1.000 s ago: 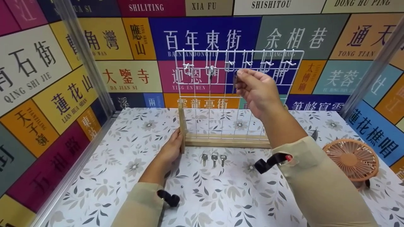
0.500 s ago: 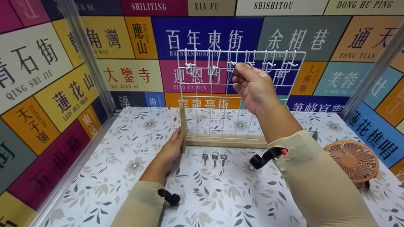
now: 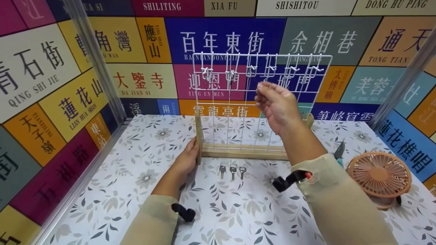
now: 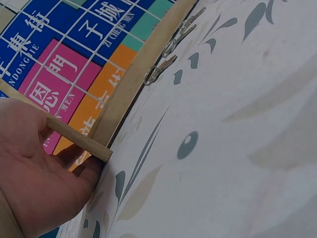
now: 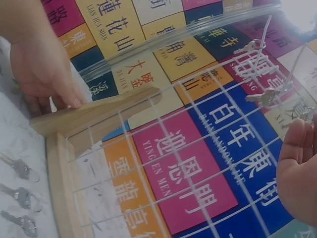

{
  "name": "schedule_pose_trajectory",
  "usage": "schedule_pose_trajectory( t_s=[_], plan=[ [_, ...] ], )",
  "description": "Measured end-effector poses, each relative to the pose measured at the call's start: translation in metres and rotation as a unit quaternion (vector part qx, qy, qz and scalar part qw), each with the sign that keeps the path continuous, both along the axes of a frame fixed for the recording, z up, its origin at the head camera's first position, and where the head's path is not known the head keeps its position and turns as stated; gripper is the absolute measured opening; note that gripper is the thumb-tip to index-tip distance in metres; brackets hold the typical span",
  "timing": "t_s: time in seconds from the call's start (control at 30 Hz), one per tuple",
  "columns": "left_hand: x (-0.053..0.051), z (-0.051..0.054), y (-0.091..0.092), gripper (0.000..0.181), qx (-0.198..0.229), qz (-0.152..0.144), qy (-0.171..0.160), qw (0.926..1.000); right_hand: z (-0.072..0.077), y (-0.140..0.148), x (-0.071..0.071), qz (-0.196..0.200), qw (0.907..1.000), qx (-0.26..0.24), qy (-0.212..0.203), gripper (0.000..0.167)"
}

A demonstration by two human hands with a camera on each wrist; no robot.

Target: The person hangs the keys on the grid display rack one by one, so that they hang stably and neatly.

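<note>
A white wire grid rack [image 3: 221, 103] on a wooden base [image 3: 238, 153] stands at the table's far side, with a row of white hooks along its top. Keys hang from its two leftmost hooks; one such key [image 5: 270, 95] shows in the right wrist view. My left hand [image 3: 186, 158] grips the wooden end piece [image 4: 79, 139] of the rack. In front of the grid, just below the third hook [image 3: 252, 69], my right hand [image 3: 279, 105] pinches a small key [image 5: 308, 114], mostly hidden by the fingers. Three loose keys [image 3: 233, 171] lie in a row before the base.
An orange fan [image 3: 379, 175] stands at the right of the table. Scissors or pliers with a dark blade [image 3: 339, 149] lie beside it, partly behind my right sleeve. Sign-patterned walls rise behind and at both sides.
My right hand rose to the third hook, then came down and slightly right of it. The left hand stays on the rack's end. The three loose keys have not moved.
</note>
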State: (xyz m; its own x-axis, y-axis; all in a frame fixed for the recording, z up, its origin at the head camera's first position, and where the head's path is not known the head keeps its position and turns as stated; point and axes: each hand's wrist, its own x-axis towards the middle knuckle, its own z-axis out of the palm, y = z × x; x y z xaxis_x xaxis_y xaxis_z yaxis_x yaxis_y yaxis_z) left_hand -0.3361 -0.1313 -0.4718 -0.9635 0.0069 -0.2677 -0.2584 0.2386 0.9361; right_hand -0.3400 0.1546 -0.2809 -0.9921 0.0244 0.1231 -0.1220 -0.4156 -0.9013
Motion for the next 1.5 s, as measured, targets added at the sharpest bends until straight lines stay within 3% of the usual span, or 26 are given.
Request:
schedule_pose_trajectory(
  t_s=[0.3, 0.47, 0.73, 1.03, 1.3, 1.5],
  plan=[
    [0.0, -0.003, 0.003, 0.057, 0.01, -0.007, 0.022, 0.9997, -0.052, 0.013, 0.008, 0.035, 0.9917, 0.11, 0.056, 0.008],
    [0.0, -0.001, 0.002, 0.057, 0.008, 0.002, 0.001, 1.0, -0.074, 0.017, 0.011, 0.061, 0.9833, 0.161, 0.06, 0.009],
    [-0.001, 0.0, 0.001, 0.056, 0.007, 0.0, -0.005, 1.0, -0.106, 0.019, 0.011, 0.088, 0.9728, 0.212, 0.031, 0.012],
    [-0.002, 0.0, 0.002, 0.058, -0.011, 0.009, -0.012, 0.9998, -0.15, 0.025, 0.001, 0.1, 0.9567, 0.273, -0.019, 0.029],
    [0.0, -0.005, 0.0, 0.058, 0.023, -0.005, 0.027, 0.9994, -0.18, 0.029, -0.004, 0.131, 0.939, 0.311, -0.068, 0.039],
    [-0.001, -0.005, 0.0, 0.058, 0.013, 0.002, 0.02, 0.9997, -0.194, 0.033, -0.007, 0.166, 0.9215, 0.342, -0.078, 0.044]
  ],
)
